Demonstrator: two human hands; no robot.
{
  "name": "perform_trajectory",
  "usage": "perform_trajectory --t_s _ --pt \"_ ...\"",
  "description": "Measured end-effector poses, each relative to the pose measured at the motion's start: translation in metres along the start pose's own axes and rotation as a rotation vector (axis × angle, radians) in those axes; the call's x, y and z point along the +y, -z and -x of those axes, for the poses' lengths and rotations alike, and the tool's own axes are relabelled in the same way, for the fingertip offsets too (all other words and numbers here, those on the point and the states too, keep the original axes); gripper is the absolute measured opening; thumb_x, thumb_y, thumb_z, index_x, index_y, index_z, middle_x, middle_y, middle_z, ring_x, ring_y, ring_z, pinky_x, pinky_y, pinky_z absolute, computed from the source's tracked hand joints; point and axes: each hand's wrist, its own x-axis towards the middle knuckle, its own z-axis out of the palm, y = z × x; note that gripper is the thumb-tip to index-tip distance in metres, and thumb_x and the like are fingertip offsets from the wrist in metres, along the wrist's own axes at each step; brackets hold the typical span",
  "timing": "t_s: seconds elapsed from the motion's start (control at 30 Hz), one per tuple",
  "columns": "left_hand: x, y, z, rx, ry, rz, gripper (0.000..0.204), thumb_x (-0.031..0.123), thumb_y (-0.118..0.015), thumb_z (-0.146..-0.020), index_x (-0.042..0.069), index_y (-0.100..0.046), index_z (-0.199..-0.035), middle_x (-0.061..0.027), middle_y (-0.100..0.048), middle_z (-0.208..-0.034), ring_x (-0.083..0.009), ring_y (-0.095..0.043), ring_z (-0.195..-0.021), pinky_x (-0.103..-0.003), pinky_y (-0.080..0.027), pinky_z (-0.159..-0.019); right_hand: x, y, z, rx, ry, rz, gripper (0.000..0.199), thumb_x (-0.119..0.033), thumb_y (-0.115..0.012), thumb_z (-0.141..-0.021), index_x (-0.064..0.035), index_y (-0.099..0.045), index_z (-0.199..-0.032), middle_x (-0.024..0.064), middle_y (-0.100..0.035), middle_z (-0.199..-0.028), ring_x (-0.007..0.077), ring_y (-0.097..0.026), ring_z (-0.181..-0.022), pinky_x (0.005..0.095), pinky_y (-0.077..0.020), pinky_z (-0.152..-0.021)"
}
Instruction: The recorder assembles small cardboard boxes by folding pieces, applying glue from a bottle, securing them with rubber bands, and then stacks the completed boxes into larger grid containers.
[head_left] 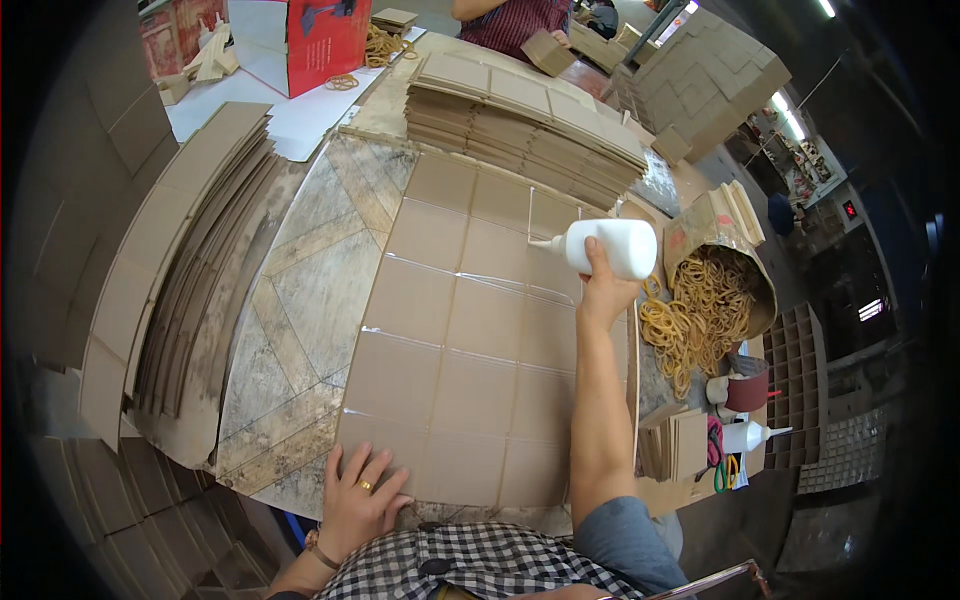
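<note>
A brown cardboard sheet (480, 390), creased into a grid of squares, lies on the worn table in front of me. My right hand (602, 292) is closed round a white squeeze bottle (622, 248), held tilted over the sheet's far right part. Its thin nozzle (540, 243) points left, close to the sheet. Shiny wet-looking lines (490, 279) run along several creases. My left hand (365, 490), wearing a ring, rests with fingers spread on the sheet's near left corner and holds nothing.
Stacked cardboard pieces stand at the far side (520, 110) and left (190, 270). To the right, a bag (720, 215) spills rubber bands (700, 310). Nearer lie scissors (717, 445) and another white bottle (745, 436). Beyond the table, a person (515, 28) handles a cardboard box (549, 53).
</note>
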Motion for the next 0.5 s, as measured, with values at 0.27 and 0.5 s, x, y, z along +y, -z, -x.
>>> perform_trajectory --t_s 0.27,0.5 --pt "0.0 0.001 0.001 0.02 -0.032 0.015 0.032 0.026 -0.066 -0.077 0.01 -0.065 -0.105 -0.0132 -0.054 -0.119 -0.0355 -0.044 -0.118 -0.06 -0.025 -0.101 -0.046 0.073 0.084 -0.034 -0.002 0.005 0.054 -0.009 -0.081 -0.068 0.0004 -0.054 -0.114 0.0125 -0.06 -0.103 0.0215 -0.062 -0.087 0.0317 -0.056 -0.058" --pt "0.003 0.001 0.004 0.038 -0.04 0.001 0.034 0.023 -0.066 -0.077 0.009 -0.064 -0.108 -0.0141 -0.054 -0.119 -0.0356 -0.043 -0.119 -0.059 -0.024 -0.103 -0.09 0.141 0.156 -0.123 -0.03 0.138 0.047 -0.004 -0.079 -0.07 0.0019 -0.057 -0.111 0.0107 -0.062 -0.104 0.0191 -0.061 -0.089 0.0301 -0.0512 -0.078"
